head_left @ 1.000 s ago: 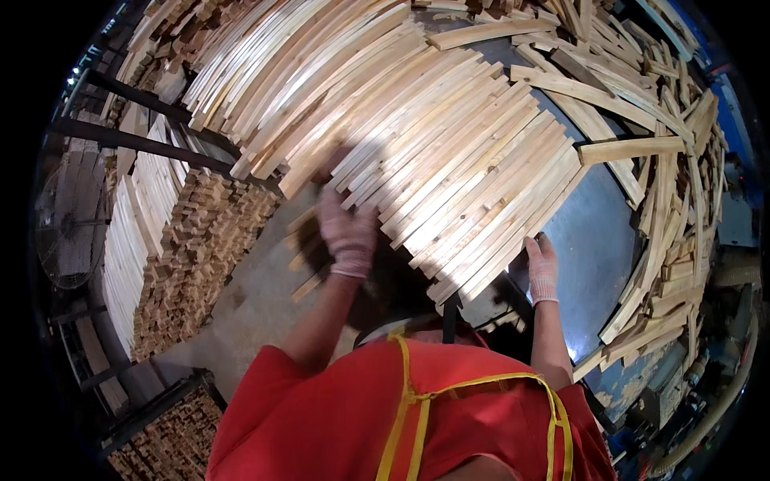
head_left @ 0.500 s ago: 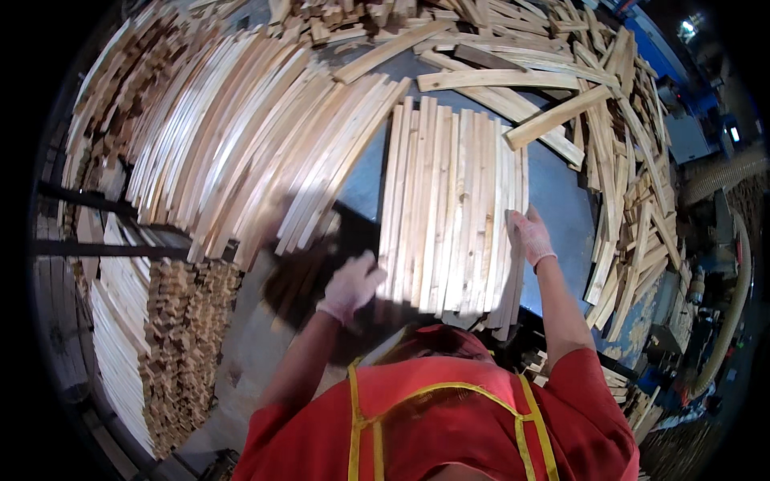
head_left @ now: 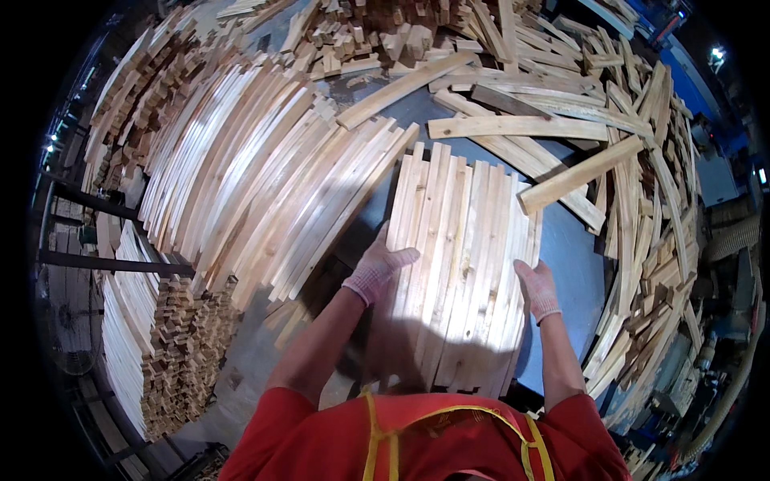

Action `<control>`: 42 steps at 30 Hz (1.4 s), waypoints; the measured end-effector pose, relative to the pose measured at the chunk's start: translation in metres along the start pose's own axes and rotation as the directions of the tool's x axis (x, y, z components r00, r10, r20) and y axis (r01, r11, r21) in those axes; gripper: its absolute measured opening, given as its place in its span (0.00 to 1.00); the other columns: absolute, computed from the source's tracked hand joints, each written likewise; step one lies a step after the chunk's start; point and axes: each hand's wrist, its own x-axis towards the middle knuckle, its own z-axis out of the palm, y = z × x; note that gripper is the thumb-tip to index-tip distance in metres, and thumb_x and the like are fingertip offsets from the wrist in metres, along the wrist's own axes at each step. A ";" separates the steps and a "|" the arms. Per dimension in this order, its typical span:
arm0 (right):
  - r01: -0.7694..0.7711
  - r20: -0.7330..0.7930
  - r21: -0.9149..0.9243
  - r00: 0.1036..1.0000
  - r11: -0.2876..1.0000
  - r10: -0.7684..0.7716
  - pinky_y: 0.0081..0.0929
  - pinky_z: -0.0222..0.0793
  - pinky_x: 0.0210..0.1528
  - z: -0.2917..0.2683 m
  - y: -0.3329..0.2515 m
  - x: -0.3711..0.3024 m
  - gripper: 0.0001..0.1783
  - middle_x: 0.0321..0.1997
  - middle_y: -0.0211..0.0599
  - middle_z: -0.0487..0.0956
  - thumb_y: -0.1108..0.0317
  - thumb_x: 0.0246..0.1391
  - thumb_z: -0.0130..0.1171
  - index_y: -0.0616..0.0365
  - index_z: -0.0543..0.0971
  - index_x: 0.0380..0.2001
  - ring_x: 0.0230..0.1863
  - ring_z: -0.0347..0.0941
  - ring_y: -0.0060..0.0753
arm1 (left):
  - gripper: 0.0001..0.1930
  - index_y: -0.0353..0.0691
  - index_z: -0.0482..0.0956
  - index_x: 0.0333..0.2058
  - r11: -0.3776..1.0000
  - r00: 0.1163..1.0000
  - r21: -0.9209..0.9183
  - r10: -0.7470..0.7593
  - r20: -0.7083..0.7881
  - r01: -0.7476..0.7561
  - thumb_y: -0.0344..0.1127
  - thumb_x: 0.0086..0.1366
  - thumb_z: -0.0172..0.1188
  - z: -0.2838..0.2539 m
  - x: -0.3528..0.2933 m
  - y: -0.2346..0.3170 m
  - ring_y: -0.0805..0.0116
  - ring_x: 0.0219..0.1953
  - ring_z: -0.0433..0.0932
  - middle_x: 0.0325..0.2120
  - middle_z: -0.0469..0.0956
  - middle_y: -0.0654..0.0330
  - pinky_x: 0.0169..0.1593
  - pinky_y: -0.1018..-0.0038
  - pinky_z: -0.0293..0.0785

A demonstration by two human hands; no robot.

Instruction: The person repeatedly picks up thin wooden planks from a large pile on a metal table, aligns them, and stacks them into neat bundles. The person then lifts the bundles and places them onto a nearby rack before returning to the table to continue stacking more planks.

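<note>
Several pale wooden strips [head_left: 461, 264] lie side by side in a row in front of me, their near ends in shadow close to my body. My left hand [head_left: 378, 263], in a whitish glove, grips the row's left edge, its thumb over the top face. On the opposite edge my gloved right hand [head_left: 537, 289] clasps the strips, thumb on top and the other fingers mostly hidden. Together the hands squeeze the row from both sides. Close beyond my right hand, a loose board [head_left: 579, 173] slants with one end at the row's far right corner.
A broad fan of strips [head_left: 233, 168] covers the left side. Below it stands a tall stack [head_left: 186, 361] with its cut ends showing. Jumbled boards [head_left: 634, 184] are heaped along the right and far side of the blue-grey tabletop [head_left: 561, 321]. Dark metal bars [head_left: 92, 200] stick in at left.
My left hand has come up from beside the row and taken hold of its left edge. My right hand stays on the right edge. The row now reaches nearer my body.
</note>
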 end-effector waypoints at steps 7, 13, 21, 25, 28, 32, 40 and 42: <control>0.421 -0.221 -0.032 0.881 0.906 -0.418 0.33 0.73 0.63 -0.040 -0.138 -0.055 0.28 0.60 0.43 0.83 0.67 0.63 0.68 0.69 0.77 0.63 0.57 0.79 0.35 | 0.52 0.36 0.54 0.77 0.743 0.811 0.340 0.571 0.126 -0.576 0.29 0.60 0.78 0.045 -0.034 0.133 0.60 0.66 0.75 0.67 0.74 0.49 0.69 0.65 0.73; 0.726 -0.332 -0.054 0.635 0.686 -0.698 0.35 0.72 0.62 -0.064 -0.234 -0.139 0.36 0.59 0.40 0.82 0.62 0.59 0.73 0.66 0.73 0.67 0.59 0.77 0.35 | 0.55 0.40 0.53 0.76 0.782 0.772 0.026 0.609 0.181 -0.623 0.30 0.56 0.81 0.063 -0.088 0.219 0.58 0.61 0.81 0.63 0.76 0.49 0.61 0.61 0.84; 0.480 0.126 -0.277 0.877 0.832 -0.464 0.37 0.65 0.72 -0.043 -0.158 -0.102 0.49 0.68 0.50 0.76 0.60 0.57 0.76 0.72 0.63 0.73 0.67 0.72 0.42 | 0.36 0.49 0.78 0.66 -0.124 0.799 0.942 0.502 0.332 -0.313 0.68 0.72 0.49 0.003 -0.051 0.092 0.50 0.54 0.85 0.56 0.85 0.55 0.58 0.54 0.81; 0.438 0.090 -0.149 0.899 0.886 -0.429 0.39 0.64 0.72 -0.084 -0.121 -0.130 0.33 0.66 0.49 0.76 0.69 0.62 0.69 0.71 0.71 0.66 0.65 0.71 0.43 | 0.41 0.46 0.64 0.74 0.671 0.796 0.450 0.578 0.180 -0.589 0.59 0.69 0.62 0.055 -0.107 0.091 0.48 0.68 0.73 0.67 0.75 0.48 0.74 0.53 0.66; 0.336 0.288 -0.694 0.940 0.636 -0.182 0.41 0.57 0.78 -0.077 -0.150 -0.183 0.49 0.74 0.55 0.71 0.39 0.66 0.60 0.67 0.63 0.76 0.72 0.65 0.48 | 0.64 0.37 0.54 0.77 0.598 0.752 0.619 0.659 -0.018 -0.509 0.56 0.47 0.80 0.033 -0.209 0.112 0.38 0.57 0.79 0.57 0.77 0.36 0.61 0.53 0.76; 0.520 0.440 -0.364 0.827 0.773 -0.350 0.42 0.69 0.70 -0.012 -0.135 -0.207 0.35 0.66 0.53 0.77 0.64 0.61 0.68 0.71 0.71 0.67 0.63 0.73 0.45 | 0.67 0.37 0.48 0.78 0.546 0.727 0.749 0.675 -0.127 -0.375 0.56 0.49 0.80 -0.002 -0.324 0.112 0.36 0.53 0.81 0.51 0.80 0.38 0.59 0.53 0.76; 0.580 0.800 -0.097 0.529 0.809 -0.284 0.38 0.76 0.61 0.219 -0.121 -0.286 0.32 0.54 0.45 0.85 0.70 0.47 0.76 0.72 0.80 0.56 0.54 0.80 0.39 | 0.63 0.37 0.50 0.79 0.485 0.262 0.648 0.871 -0.415 -0.587 0.43 0.52 0.85 -0.119 -0.529 0.016 0.51 0.54 0.83 0.57 0.81 0.47 0.59 0.58 0.78; 0.640 0.880 -0.115 0.420 0.760 -0.221 0.37 0.78 0.58 0.277 -0.132 -0.336 0.28 0.47 0.45 0.88 0.71 0.46 0.76 0.72 0.84 0.51 0.52 0.82 0.37 | 0.63 0.38 0.50 0.78 0.620 0.312 0.441 0.746 -0.588 -0.649 0.41 0.51 0.86 -0.138 -0.568 -0.022 0.59 0.62 0.78 0.60 0.79 0.52 0.64 0.60 0.75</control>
